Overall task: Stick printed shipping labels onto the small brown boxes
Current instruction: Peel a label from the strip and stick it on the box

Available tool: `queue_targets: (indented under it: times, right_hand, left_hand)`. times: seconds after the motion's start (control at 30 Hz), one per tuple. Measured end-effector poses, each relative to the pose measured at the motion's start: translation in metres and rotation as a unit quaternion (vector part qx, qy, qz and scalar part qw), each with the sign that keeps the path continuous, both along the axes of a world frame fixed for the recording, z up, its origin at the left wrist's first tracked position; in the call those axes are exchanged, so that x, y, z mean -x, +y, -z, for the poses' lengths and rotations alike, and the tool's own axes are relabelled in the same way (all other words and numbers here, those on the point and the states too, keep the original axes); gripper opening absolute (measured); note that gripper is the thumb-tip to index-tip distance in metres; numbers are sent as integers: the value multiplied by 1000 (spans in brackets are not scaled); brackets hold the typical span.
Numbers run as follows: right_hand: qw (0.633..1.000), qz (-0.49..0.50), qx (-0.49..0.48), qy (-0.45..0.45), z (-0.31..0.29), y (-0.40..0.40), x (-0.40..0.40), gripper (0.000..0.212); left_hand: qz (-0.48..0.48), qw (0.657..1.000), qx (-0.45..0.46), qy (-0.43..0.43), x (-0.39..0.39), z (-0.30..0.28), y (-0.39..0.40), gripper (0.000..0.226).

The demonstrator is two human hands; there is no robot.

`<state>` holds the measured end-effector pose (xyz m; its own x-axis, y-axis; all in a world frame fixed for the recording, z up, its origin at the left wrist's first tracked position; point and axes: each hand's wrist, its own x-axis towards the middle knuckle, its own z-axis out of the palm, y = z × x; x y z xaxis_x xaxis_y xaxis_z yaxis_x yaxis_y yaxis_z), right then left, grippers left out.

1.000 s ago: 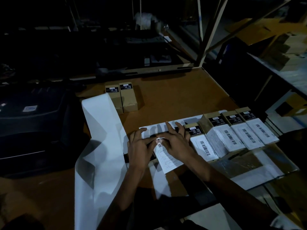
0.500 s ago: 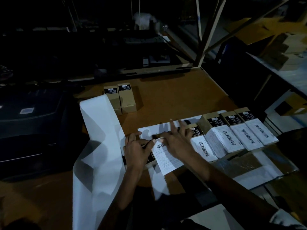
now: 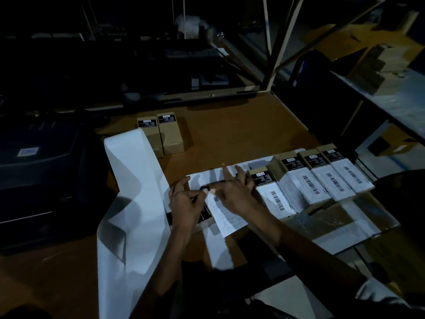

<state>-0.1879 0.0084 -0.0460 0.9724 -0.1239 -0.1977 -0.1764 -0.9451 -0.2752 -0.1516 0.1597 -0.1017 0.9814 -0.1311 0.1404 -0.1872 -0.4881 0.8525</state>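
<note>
Step in hand: pressing shipping label [image 3: 226, 215] onto small brown box [image 3: 204, 214] at near table [image 3: 241, 139] edge, left of four labelled boxes [image 3: 310, 180]; left hand [image 3: 186, 203] pinching box, right hand [image 3: 236, 194] spread flat (box largely hidden); next, probably: smoothing label's overhanging end down.

Brown table [image 3: 241, 137]; two unlabeled boxes [image 3: 161, 137] at back; row of four labeled boxes [image 3: 315, 178] right; white backing strip [image 3: 131, 180] trailing left; black printer [image 3: 39, 180] far left.
</note>
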Motion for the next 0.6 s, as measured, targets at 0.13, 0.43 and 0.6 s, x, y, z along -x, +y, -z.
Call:
queue_targets:
  times: [0.13,0.43,0.6]
  right_hand:
    - [998,-37,53,-16,-4,-4,-2,29]
    - [992,-9,124,6,-14,0,-6,43]
    - [986,-10,163,6,-13,-13,-7,42]
  left_hand:
    - [-5,1000,11,6,1,0,1,21]
    - [-13,999,-9,35,1,2,0,40]
    - [-8,997,-72,22,0,0,1,40]
